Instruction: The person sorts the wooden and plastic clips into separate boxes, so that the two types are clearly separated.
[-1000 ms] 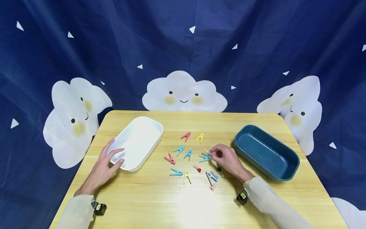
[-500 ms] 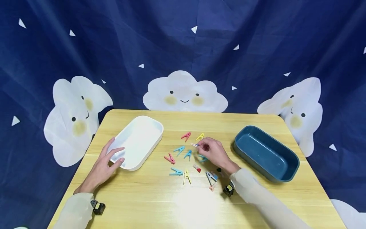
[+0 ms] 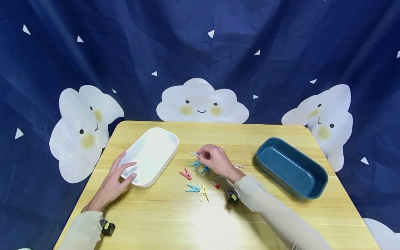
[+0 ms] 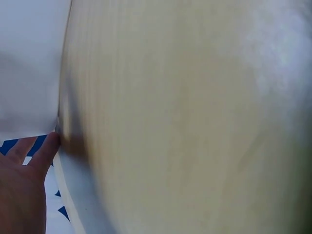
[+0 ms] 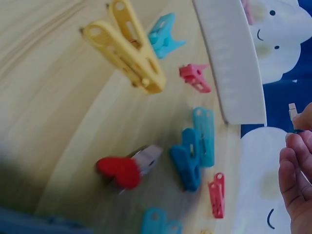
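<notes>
We hold a small pale clip (image 3: 195, 153) pinched between the thumb and fingertips of our right hand (image 3: 215, 162), lifted over the middle of the worktop (image 3: 175, 222), between the white tub (image 3: 150, 154) and the scatter of pegs. Our left hand (image 3: 116, 180) rests with loosely spread fingers on the near end of the white tub, steadying it rather than gripping anything.

As far as we can judge, the work is barely begun. Both the white tub and the blue tub (image 3: 292, 168) look empty, and most of the pegs lie loose on the worktop: a pink peg (image 3: 185, 174), a teal peg (image 3: 192, 188), a yellow peg (image 3: 204, 193), a heart-topped clip (image 3: 215, 184), two blue ones partly under our right hand, and another pale clip (image 3: 239, 166) near the blue tub. Only the one clip is off the surface, so nearly all the sorting seems left to do.

The head view gives us the whole layout, both tubs and both hands. The right wrist view loses the blue tub but shows the pegs from close up: the yellow peg (image 5: 127, 46), the red heart clip (image 5: 127, 168), a pair of blue pegs (image 5: 195, 148) lying against each other, and the tip of the pale clip (image 5: 292, 111) above our fingertips (image 5: 298, 161). The left wrist view is blurred; we make out only a finger (image 4: 46, 146) touching the tub wall (image 4: 29, 63) and bare wood.
</notes>
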A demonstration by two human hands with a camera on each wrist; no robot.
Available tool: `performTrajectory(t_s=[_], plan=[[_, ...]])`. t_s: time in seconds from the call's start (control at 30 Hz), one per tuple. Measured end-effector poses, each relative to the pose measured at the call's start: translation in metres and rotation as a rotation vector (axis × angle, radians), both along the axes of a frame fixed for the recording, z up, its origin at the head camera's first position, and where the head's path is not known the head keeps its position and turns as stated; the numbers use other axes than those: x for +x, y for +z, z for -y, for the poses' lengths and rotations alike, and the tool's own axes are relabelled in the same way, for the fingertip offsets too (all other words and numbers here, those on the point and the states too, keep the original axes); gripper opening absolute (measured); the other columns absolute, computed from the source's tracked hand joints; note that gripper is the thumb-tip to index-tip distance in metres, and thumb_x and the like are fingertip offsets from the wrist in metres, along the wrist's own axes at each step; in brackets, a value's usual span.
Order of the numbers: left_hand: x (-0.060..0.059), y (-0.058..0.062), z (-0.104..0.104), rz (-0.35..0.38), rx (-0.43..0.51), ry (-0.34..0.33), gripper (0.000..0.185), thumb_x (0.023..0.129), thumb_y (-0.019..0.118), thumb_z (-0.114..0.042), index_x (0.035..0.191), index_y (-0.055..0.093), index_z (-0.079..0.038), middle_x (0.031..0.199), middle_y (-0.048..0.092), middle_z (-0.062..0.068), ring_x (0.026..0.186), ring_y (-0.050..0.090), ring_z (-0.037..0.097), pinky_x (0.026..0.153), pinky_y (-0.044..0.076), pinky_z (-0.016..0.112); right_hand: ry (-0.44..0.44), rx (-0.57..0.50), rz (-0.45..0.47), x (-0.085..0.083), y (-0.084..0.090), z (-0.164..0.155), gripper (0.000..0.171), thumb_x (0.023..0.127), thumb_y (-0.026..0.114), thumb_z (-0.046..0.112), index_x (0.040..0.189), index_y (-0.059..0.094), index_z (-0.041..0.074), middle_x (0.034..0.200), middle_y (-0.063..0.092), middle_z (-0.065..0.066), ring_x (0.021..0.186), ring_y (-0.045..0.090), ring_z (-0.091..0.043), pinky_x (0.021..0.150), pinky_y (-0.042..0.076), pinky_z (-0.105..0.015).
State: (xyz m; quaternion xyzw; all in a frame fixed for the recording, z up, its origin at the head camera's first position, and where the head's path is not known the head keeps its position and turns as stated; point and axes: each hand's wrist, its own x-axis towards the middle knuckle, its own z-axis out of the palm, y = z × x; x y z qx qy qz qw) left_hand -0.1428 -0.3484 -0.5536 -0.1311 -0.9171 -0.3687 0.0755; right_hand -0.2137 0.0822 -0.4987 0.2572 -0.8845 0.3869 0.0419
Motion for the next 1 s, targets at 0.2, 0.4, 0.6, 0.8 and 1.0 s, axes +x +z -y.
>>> performTrajectory(t_s=[0.2, 0.4, 0.6, 0.8, 1.0], plan=[[-0.002, 0.002, 0.000, 0.009, -0.024, 0.006, 0.040, 0.106, 0.072, -0.025, 0.144, 0.067, -0.014, 0.183, 0.014, 0.013, 0.160, 0.023, 0.056, 0.110, 0.032, 0.086, 0.030, -0.007, -0.014, -0.007, 0.009, 0.022, 0.008, 0.101, 0.076, 0.014, 0.105, 0.080, 0.009, 0.093, 0.072, 0.001, 0.081, 0.065, -0.008, 0.074, 0.059, -0.021], [0.000, 0.002, 0.000, 0.012, -0.033, 0.014, 0.039, 0.105, 0.072, -0.026, 0.143, 0.068, -0.015, 0.182, 0.015, 0.013, 0.160, 0.024, 0.056, 0.110, 0.033, 0.086, 0.053, -0.003, 0.001, -0.014, 0.012, 0.044, 0.011, 0.101, 0.076, 0.017, 0.106, 0.080, 0.009, 0.096, 0.074, 0.001, 0.083, 0.067, -0.009, 0.076, 0.059, -0.020], [0.000, 0.002, 0.000, 0.005, -0.026, 0.015, 0.039, 0.105, 0.073, -0.025, 0.142, 0.068, -0.015, 0.182, 0.016, 0.014, 0.160, 0.024, 0.056, 0.110, 0.032, 0.086, 0.074, -0.005, 0.005, -0.019, 0.013, 0.060, 0.012, 0.102, 0.075, 0.017, 0.108, 0.080, 0.008, 0.097, 0.074, 0.000, 0.084, 0.068, -0.009, 0.077, 0.058, -0.020], [-0.001, -0.001, 0.001, 0.007, -0.025, 0.014, 0.040, 0.106, 0.072, -0.025, 0.143, 0.067, -0.013, 0.182, 0.014, 0.014, 0.160, 0.023, 0.057, 0.110, 0.032, 0.087, 0.101, -0.025, 0.010, -0.025, 0.011, 0.074, 0.012, 0.102, 0.075, 0.015, 0.109, 0.080, 0.006, 0.098, 0.075, -0.004, 0.085, 0.069, -0.011, 0.077, 0.058, -0.019], [0.000, -0.001, 0.001, 0.011, -0.013, 0.017, 0.042, 0.106, 0.072, -0.025, 0.146, 0.065, -0.012, 0.182, 0.014, 0.015, 0.161, 0.021, 0.057, 0.111, 0.030, 0.087, 0.096, -0.004, 0.031, -0.029, 0.010, 0.088, 0.012, 0.102, 0.076, 0.015, 0.109, 0.081, 0.006, 0.098, 0.075, -0.003, 0.086, 0.069, -0.011, 0.079, 0.058, -0.018]])
